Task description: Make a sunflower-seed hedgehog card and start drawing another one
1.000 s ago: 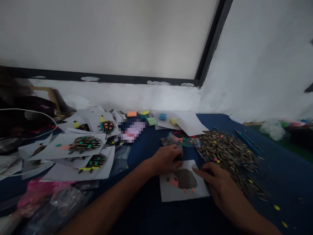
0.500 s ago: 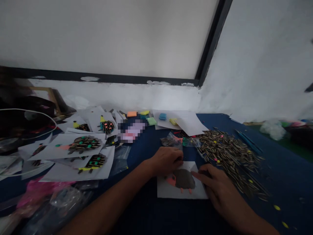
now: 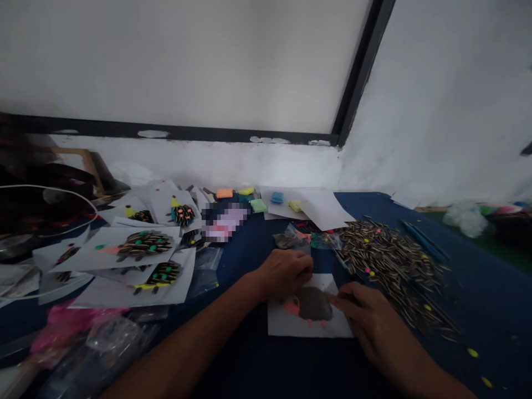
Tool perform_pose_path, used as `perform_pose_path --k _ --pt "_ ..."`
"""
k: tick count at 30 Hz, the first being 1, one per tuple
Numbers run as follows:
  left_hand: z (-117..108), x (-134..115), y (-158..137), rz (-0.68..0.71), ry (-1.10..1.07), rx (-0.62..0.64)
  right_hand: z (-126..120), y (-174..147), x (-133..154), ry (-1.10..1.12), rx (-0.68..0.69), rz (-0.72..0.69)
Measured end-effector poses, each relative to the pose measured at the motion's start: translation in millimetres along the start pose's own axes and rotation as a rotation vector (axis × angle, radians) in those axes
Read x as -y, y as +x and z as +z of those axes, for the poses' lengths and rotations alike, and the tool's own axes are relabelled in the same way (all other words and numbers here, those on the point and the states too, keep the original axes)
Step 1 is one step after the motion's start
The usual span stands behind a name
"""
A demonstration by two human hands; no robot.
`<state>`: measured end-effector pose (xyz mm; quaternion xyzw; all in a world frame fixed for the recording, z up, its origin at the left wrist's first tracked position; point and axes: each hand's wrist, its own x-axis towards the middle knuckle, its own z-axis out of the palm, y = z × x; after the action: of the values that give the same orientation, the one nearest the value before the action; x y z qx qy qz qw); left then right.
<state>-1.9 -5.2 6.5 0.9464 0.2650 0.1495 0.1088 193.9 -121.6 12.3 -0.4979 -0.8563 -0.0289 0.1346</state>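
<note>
White rectangular paper sheet [image 3: 277, 328]: grey rounded animal body [image 3: 315, 305], pink head [image 3: 292, 307] and legs [image 3: 323, 324]. Heaped slender seeds [image 3: 384, 252]: dark, pale-striped. Tabletop [image 3: 254, 244]: dark blue.

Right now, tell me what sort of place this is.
Probably a craft table by a wall: a sheet with a grey-bodied animal, a pile of striped seeds to its right, and seed-covered animals on papers at left suggest it.
</note>
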Motion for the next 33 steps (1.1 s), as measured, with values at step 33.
perform_pose_path --k 33 --pt "-1.3 0.1 -0.1 -0.002 0.015 0.027 6.3 -8.3 -5.8 -0.064 -0.127 -0.048"
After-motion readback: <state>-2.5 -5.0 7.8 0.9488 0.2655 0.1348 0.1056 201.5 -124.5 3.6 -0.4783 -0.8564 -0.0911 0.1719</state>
